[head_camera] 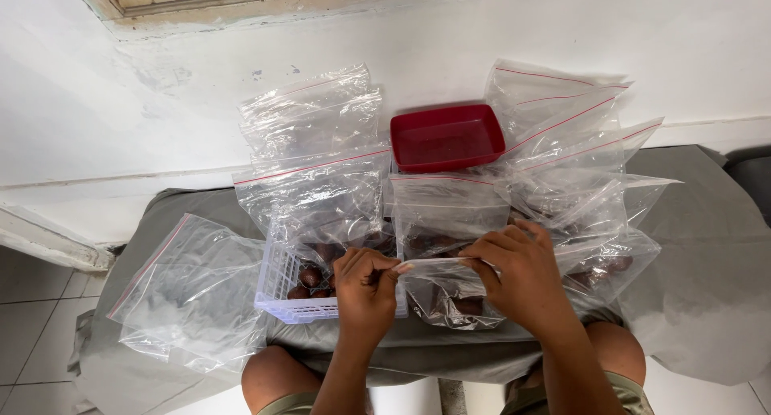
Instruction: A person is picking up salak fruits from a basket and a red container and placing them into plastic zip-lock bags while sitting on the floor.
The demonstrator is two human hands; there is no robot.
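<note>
My left hand (365,290) and my right hand (518,274) pinch the top edge of a clear zip bag (450,302) holding dark brown round pieces, low in the middle of the head view. The bag hangs between my hands above my lap. Just left of my left hand sits a white lattice basket (281,290) with more dark brown pieces inside. Several clear zip bags with red seal strips (317,186) lie stacked behind the basket, some with brown pieces in them.
A red rectangular plastic tray (447,138) leans against the white wall at the back. More clear zip bags lie at the right (578,166) and one at the left (189,290). A grey cloth (699,246) covers the surface. Tiled floor shows at the lower left.
</note>
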